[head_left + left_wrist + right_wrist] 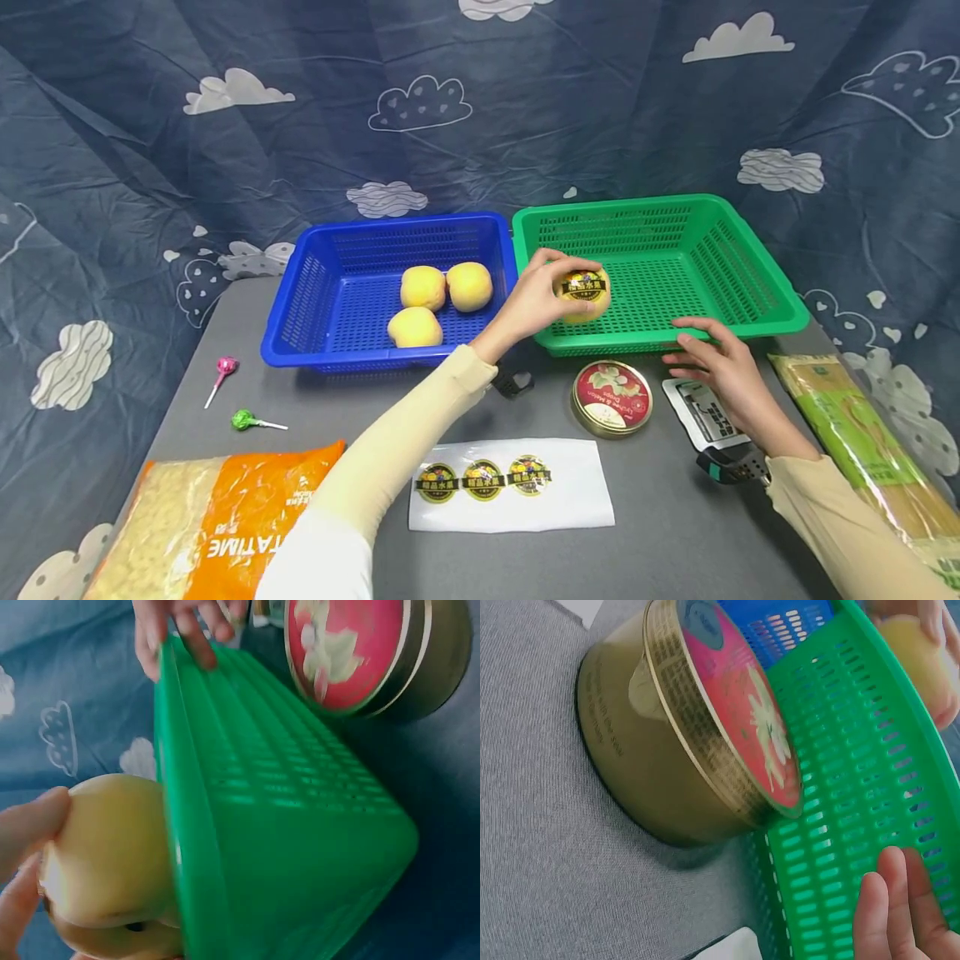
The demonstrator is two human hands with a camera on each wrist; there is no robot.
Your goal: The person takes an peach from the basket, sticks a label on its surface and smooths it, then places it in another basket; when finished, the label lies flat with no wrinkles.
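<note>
My left hand (536, 292) grips a yellow peach (597, 309) between thumb and fingers, over the left front part of the green basket (551, 343). On the peach's near side is a round black-and-gold sticker (583, 286). Seen from the left wrist, the peach (120, 847) is right beside the basket's rim. My right hand (723, 367), fingers loosely extended and holding nothing, is at the basket's front wall. Several fingers (900, 900) show against that wall in the right wrist view. Three more yellow peaches (470, 286) lie in the blue basket (296, 350).
A white sheet (577, 492) with three stickers lies in front, below a round red candy tin (612, 397). A white-and-black packet (705, 414) is under the right wrist. Noodles (862, 433) lie at right, an orange bag (240, 517) and two lollipops (227, 365) at left.
</note>
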